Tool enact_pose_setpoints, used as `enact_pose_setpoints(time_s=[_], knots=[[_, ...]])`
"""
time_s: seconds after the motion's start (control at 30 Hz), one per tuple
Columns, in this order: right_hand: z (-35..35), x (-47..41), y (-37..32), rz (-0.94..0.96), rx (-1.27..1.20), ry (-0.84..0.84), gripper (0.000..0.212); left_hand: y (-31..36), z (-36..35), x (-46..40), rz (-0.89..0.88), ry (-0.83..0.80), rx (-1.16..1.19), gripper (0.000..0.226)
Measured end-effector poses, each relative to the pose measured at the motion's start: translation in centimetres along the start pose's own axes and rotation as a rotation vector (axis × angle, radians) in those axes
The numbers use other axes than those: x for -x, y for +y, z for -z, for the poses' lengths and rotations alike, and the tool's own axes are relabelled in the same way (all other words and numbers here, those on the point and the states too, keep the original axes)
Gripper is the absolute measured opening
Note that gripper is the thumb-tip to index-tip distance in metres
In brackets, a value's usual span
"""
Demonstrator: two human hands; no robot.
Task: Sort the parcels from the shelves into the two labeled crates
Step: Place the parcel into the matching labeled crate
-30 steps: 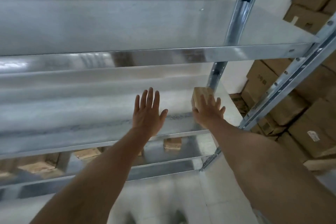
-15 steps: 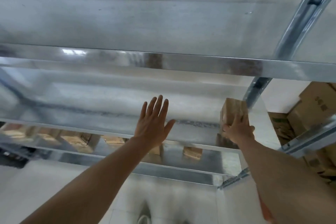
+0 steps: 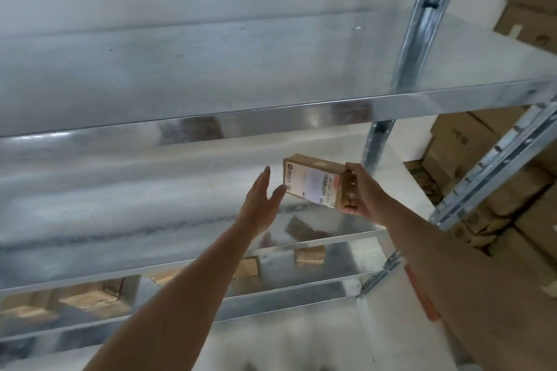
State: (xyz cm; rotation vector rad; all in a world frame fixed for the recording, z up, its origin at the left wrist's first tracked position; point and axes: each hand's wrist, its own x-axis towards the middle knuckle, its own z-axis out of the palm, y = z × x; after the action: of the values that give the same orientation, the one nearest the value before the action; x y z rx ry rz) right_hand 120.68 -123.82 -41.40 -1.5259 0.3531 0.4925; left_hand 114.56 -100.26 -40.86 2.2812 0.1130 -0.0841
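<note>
Figure: retrieval of one parcel from the middle shelf. We held a small brown parcel in our right hand, thumb over its top edge and fingers curled under its right end. It hung clear above the middle shelf, near the rear upright, its white label turned toward us. Our left hand was flat and empty, fingers straight, its thumb just beside the parcel's left end; whether it touched the cardboard we could not tell.

We judged the step to be picking and reading: the parcel was off the shelf but not yet sorted. The next move called for reading the label, then carrying the parcel to the matching crate; neither crate was in view. More parcels waited on the lower shelf, and large cartons stood stacked beyond the rack.

Compared with half a second before, the parcel no longer stood upright on the shelf under our right hand but was lifted and tipped label-forward, and our left hand had drawn in beside it.
</note>
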Motion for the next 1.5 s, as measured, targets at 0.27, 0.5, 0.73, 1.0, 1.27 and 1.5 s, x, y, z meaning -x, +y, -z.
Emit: enact_pose_setpoints(time_s=[0.27,0.5,0.73,1.0,1.27,1.5], knots=[[-2.7,1.6,-1.6,-0.046,-0.078,-0.09,0.061,-0.1,2.6,-1.0,-0.036,-0.03,0.667,0.027],[-4.6,1.7,-2.8,0.064,-0.038,-0.081,0.05,-0.3,4.2,-1.6,0.033,0.034,0.873,0.03],[-5.3,1.7,-2.1,0.115,0.019,-0.085,0.055,-0.1,4.7,-1.3,0.063,0.053,0.882,0.029],[-7.4,2.6,-1.4,0.146,-0.219,-0.028,0.032,-2.1,6.0,-0.7,0.097,-0.193,0.689,0.094],[-13.9,3.8,2.2,0.155,-0.206,0.279,0.041,-5.5,4.7,0.9,0.212,-0.232,0.586,0.037],[-19.1,6.7,5.6,0.237,0.054,0.328,0.025,-8.5,6.3,3.7,0.099,-0.16,0.688,0.038]])
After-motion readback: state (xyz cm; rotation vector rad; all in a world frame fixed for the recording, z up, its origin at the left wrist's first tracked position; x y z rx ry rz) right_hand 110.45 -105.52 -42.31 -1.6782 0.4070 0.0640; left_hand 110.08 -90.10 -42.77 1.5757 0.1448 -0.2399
